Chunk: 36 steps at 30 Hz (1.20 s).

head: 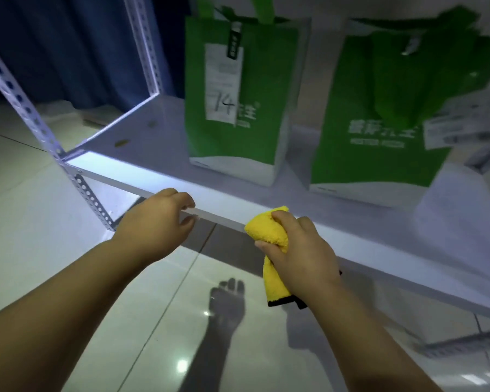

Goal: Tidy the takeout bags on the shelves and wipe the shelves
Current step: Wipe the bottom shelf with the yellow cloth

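Two green and white takeout bags stand upright on the white shelf [142, 154]: one bag [238, 103] in the middle with a receipt on its front, the other bag [379, 114] to its right with slips on its side. My right hand [297, 250] grips a bunched yellow cloth [269, 230] with a black edge, held at the shelf's front edge. My left hand [156, 222] hovers at the same front edge further left, fingers loosely curled and holding nothing.
Perforated metal posts [26, 108] frame the shelf at the left. Small brown specks [122, 142] lie on the shelf's left part. A blue curtain [68, 46] hangs behind. Glossy floor tiles [125, 321] lie below.
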Available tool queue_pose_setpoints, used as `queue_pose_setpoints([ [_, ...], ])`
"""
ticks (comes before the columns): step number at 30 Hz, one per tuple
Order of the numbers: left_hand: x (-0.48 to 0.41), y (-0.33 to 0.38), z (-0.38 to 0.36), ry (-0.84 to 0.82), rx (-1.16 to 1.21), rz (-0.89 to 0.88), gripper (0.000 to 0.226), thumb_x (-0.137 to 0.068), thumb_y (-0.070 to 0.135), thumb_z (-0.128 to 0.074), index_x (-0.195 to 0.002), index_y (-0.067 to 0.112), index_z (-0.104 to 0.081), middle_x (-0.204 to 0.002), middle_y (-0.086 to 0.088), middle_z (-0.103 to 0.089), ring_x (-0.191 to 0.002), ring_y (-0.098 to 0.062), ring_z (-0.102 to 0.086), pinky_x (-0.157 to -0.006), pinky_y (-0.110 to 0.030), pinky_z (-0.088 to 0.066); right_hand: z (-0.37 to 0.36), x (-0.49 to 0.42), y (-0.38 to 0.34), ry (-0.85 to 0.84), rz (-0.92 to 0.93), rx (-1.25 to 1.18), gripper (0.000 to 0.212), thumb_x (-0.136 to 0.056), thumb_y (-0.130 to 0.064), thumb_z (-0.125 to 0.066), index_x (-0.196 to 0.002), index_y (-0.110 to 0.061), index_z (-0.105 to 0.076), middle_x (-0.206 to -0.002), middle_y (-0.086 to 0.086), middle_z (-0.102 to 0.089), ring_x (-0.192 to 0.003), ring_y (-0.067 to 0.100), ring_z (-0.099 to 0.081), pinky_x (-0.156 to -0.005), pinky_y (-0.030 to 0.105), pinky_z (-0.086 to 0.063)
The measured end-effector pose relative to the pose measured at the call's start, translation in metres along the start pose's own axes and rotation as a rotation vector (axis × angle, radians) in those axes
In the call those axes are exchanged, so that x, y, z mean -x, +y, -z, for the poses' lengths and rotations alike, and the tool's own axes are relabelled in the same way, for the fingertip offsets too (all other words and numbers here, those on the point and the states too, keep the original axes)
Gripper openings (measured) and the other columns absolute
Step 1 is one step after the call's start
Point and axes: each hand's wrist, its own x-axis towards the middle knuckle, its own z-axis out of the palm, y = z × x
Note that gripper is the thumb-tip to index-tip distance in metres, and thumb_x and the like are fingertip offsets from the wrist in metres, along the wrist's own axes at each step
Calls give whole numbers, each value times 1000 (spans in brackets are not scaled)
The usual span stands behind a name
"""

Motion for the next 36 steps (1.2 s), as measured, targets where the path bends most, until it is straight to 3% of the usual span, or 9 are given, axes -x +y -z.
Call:
queue_pose_setpoints([
  [10, -85, -145, 21, 160, 246, 151, 23, -87, 30, -57, -108, 19, -61, -107, -2, -61, -95, -22, -58, -79, -36, -48, -62, -100, -152, 79, 85, 39, 64, -85, -56, -51, -139, -42, -19, -124, -3, -43, -106, 28, -51, -80, 35, -37],
  [14, -109, -197, 16, 194, 303, 170, 24, -86, 21, -59, -108, 13, -63, -110, -8, -59, -103, -30, -52, -84, -39, -45, -92, -149, -211, 32, -43, 63, 72, -82, -57, -56, -136, -26, -19, -131, 1, -45, -113, 29, -49, -84, 38, -39],
  [19, -123, -251, 3, 174, 393, 264, 23, -85, 14, -61, -106, 7, -64, -109, -9, -58, -107, -32, -49, -86, -42, -44, -129, -203, -274, 20, -50, 170, 71, -81, -57, -58, -128, -11, -29, -112, 9, -59, -104, 35, -56, -80, 39, -45],
  [23, -132, -268, -10, 148, 415, 245, 23, -84, 13, -63, -105, 4, -66, -109, -9, -60, -106, -30, -49, -91, -37, -40, -151, -233, -290, 13, -29, 263, 73, -85, -56, -52, -135, -10, -24, -127, 9, -47, -114, 32, -48, -94, 41, -41],
  [27, -136, -270, -13, 158, 400, 210, 19, -83, 13, -63, -98, 3, -67, -102, -10, -61, -96, -32, -54, -83, -38, -43, -171, -241, -286, -27, -16, 279, 74, -86, -56, -51, -139, -13, -22, -134, 7, -39, -121, 30, -39, -99, 40, -35],
  [32, -135, -283, -13, 144, 280, 162, 28, -90, 31, -54, -100, 7, -64, -104, -7, -58, -96, -27, -53, -80, -32, -40, -192, -237, -270, -78, 118, 239, 59, -89, -52, -47, -139, -25, -32, -133, 1, -47, -121, 25, -39, -93, 34, -35],
  [36, -132, -288, -13, 171, 253, 103, 26, -88, 28, -59, -100, 7, -68, -104, -8, -65, -98, -30, -58, -83, -35, -45, -204, -252, -267, -127, 302, 177, 39, -94, -46, -42, -130, -30, -48, -136, -4, -48, -120, 25, -39, -96, 36, -33],
])
